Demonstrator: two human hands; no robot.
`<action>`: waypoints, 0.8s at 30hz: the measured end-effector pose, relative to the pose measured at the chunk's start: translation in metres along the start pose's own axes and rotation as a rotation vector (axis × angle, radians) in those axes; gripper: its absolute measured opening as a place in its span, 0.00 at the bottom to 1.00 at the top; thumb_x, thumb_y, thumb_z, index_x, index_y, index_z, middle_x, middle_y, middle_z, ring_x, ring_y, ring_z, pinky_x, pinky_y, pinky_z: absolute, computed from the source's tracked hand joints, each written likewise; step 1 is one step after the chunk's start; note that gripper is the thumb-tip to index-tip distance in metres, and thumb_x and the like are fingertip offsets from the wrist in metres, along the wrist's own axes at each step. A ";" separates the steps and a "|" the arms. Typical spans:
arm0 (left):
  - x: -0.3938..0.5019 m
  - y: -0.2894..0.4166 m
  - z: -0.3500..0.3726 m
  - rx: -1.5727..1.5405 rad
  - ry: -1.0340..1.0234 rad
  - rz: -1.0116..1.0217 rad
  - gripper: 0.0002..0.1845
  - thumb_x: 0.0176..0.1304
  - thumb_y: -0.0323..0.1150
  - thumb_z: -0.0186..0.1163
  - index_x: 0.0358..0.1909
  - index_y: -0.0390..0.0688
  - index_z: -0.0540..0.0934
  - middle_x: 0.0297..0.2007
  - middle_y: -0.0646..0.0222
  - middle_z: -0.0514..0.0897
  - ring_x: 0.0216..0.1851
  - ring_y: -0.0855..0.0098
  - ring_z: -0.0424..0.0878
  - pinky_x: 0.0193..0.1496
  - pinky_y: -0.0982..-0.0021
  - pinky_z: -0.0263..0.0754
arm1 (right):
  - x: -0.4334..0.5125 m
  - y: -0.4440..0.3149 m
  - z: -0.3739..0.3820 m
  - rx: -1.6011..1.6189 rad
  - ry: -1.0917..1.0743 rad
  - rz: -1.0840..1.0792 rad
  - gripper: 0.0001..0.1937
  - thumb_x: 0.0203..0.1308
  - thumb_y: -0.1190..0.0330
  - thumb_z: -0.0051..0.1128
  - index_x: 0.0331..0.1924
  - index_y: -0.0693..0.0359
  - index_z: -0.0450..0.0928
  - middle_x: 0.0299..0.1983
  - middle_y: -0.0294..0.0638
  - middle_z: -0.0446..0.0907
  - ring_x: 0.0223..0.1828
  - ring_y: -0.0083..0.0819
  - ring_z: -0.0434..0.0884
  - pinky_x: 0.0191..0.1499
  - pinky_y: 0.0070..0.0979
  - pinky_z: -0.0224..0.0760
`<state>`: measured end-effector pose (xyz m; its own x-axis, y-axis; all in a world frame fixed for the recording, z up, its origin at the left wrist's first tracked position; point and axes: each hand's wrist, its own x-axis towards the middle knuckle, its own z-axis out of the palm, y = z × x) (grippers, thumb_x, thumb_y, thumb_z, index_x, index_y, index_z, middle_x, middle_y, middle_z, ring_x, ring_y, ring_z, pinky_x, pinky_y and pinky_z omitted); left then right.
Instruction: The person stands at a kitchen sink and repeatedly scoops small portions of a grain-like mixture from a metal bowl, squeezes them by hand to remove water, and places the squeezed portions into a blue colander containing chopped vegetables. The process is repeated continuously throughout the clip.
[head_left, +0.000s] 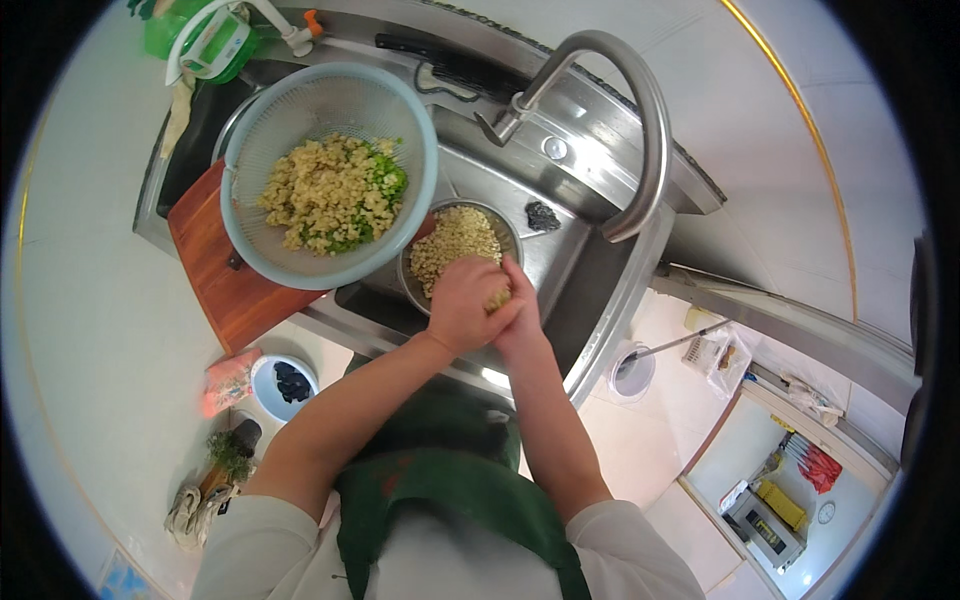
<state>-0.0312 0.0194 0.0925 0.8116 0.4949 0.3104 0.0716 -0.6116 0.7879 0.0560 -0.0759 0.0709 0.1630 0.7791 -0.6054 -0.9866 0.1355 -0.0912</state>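
Observation:
My left hand (472, 302) and my right hand (517, 304) are pressed together over the near right side of a round metal bowl (515, 234), with pale yellow chopped pieces squeezed between them. More of the chopped pale food (461, 238) fills the bowl, which is in the sink. To the upper left, a light blue plastic colander (429, 142) rests partly on a wooden cutting board (259, 311). It holds a heap of pale yellow chopped pieces (319, 187) beside and over chopped greens (386, 180). My palms and the lower part of the bowl are hidden.
A curved metal faucet (656, 127) arches over the sink's right side, near a dark scouring pad (541, 216). A black-handled knife (405, 45) lies along the back ledge. A green liquid bottle (232, 56) stands at the back left. On the floor are a blue basin (262, 386) and a white bucket (632, 379).

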 end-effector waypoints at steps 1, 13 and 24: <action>0.005 0.002 -0.004 -0.006 -0.018 0.108 0.11 0.59 0.37 0.69 0.38 0.42 0.84 0.44 0.59 0.86 0.48 0.53 0.84 0.57 0.53 0.77 | -0.005 -0.005 0.004 0.007 -0.191 0.064 0.17 0.74 0.53 0.56 0.49 0.59 0.84 0.46 0.41 0.88 0.49 0.36 0.88 0.51 0.34 0.84; 0.026 0.012 -0.006 -0.089 0.089 0.466 0.08 0.52 0.31 0.68 0.31 0.40 0.80 0.38 0.61 0.82 0.39 0.54 0.82 0.54 0.53 0.81 | -0.025 -0.010 0.039 -0.181 0.355 -0.156 0.16 0.75 0.52 0.57 0.48 0.57 0.81 0.42 0.40 0.87 0.45 0.32 0.87 0.49 0.31 0.83; 0.026 0.011 0.015 -0.090 0.056 0.449 0.07 0.50 0.35 0.65 0.27 0.47 0.78 0.35 0.67 0.79 0.39 0.59 0.80 0.57 0.56 0.78 | -0.022 -0.033 -0.002 -0.192 0.149 -0.203 0.13 0.77 0.58 0.51 0.46 0.56 0.83 0.41 0.35 0.87 0.45 0.28 0.86 0.50 0.28 0.80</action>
<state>-0.0001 0.0164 0.1011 0.7180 0.2277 0.6578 -0.3323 -0.7182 0.6114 0.0844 -0.0991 0.0857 0.3670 0.6477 -0.6677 -0.9206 0.1496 -0.3608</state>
